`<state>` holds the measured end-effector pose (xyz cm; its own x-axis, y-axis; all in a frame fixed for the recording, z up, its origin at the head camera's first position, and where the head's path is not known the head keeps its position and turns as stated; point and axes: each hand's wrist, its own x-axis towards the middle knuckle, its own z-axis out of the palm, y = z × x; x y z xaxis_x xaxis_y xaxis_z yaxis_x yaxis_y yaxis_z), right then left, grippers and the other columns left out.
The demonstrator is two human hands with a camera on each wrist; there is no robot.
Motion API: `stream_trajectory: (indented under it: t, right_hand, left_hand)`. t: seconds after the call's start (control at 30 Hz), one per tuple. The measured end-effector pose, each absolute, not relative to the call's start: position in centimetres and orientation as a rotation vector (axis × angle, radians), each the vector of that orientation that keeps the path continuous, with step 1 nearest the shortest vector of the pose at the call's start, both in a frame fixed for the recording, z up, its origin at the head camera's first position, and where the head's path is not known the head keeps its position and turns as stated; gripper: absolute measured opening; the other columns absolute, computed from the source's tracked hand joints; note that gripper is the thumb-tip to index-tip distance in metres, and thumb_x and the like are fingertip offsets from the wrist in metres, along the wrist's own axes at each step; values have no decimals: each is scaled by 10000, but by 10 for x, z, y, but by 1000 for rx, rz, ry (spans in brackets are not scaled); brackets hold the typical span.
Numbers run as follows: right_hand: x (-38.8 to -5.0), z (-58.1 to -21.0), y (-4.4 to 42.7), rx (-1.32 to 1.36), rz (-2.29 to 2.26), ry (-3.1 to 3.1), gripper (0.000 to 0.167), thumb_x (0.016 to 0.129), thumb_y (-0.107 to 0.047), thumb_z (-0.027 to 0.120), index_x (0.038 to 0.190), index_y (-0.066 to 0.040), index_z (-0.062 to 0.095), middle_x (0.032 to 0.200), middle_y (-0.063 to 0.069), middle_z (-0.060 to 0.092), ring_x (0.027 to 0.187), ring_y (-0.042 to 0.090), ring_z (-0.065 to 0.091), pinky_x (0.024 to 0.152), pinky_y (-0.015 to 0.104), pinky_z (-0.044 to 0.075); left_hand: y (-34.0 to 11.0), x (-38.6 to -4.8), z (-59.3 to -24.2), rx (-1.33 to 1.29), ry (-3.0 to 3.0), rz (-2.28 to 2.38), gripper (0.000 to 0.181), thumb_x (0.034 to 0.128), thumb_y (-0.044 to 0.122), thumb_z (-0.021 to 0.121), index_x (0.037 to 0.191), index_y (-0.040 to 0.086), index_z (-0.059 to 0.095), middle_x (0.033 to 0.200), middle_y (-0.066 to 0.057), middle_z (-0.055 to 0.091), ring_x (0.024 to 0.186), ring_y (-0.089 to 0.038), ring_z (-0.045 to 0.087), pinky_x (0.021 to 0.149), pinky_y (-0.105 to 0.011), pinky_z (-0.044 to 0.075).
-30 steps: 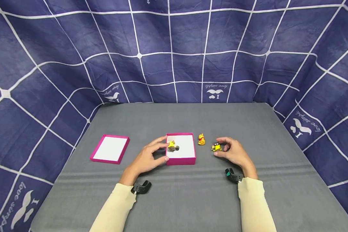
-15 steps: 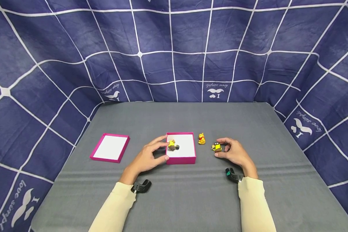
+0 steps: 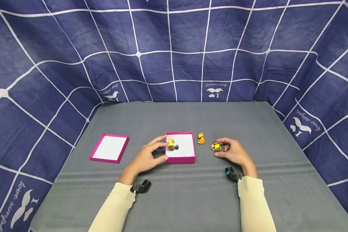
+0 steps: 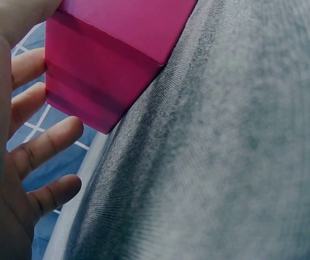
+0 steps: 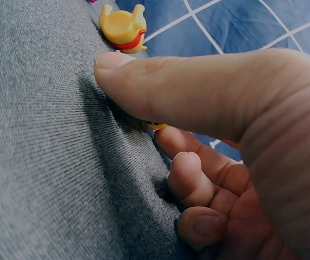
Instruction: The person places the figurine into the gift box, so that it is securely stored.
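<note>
A magenta box (image 3: 180,160) with a white inside stands on the grey cloth. Inside, by its left wall, lies a yellow-and-brown toy figure (image 3: 171,145). My left hand (image 3: 146,158) touches the box's left side with thumb and fingertips, the fingers extended and spread. Right of the box, my right hand (image 3: 233,152) has its thumb and index finger on either side of another yellow-and-brown toy figure (image 3: 216,147), the other fingers curled. In the right wrist view the thumb hides most of that figure. A yellow toy bear (image 3: 201,138) with a red band sits between box and right hand.
The magenta lid (image 3: 109,148) lies on the left, white inside up. Grey cloth (image 3: 185,199) covers the tabletop. A blue curtain with white lines (image 3: 188,67) hangs behind and at both sides.
</note>
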<state>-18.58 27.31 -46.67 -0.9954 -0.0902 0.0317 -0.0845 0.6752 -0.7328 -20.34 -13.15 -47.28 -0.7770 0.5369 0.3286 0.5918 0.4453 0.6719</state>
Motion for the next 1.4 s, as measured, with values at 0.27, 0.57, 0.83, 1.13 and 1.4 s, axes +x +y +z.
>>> stream_trajectory:
  t: [0.27,0.57,0.83,1.13,1.4]
  right_hand:
    - [-186,-467,274,-143,-1243,2876,528,722,-219,909,1199,-137,697,821,47,607,714,139,513,613,248,406]
    - [-185,-466,273,-162,-1226,2880,506,744,-241,891,1199,-147,690,1000,60,680,726,152,528,631,259,414]
    - [-184,-466,274,-163,-1235,2890,514,755,-265,891,1203,-117,687,1047,101,677,733,147,522,628,253,403]
    - [-183,-467,275,-147,-1270,2876,505,761,-282,885,1203,-148,680,1076,81,679,741,144,538,630,247,419]
    - [-186,-468,277,-144,-1393,2806,508,780,-289,877,1221,-142,673,1101,91,699,757,134,551,641,238,439]
  left_hand:
    - [-131,-204,-472,-1023,-2613,-1259,577,879,437,758,1386,203,611,1592,50,408,1454,-125,404,1155,-480,380]
    - [-131,-204,-473,-1025,-2608,-1264,579,878,448,757,1382,202,615,1595,44,407,1458,-127,400,1156,-478,378]
    - [-131,-203,-472,-1016,-2614,-1261,575,880,445,755,1386,210,612,1595,42,407,1460,-131,397,1154,-489,378]
    - [-130,-204,-473,-1011,-2628,-1260,572,877,441,759,1387,229,610,1593,86,400,1455,-112,398,1153,-482,382]
    - [-132,-205,-475,-1014,-2617,-1269,575,876,446,758,1389,234,609,1595,83,396,1455,-116,398,1149,-486,386]
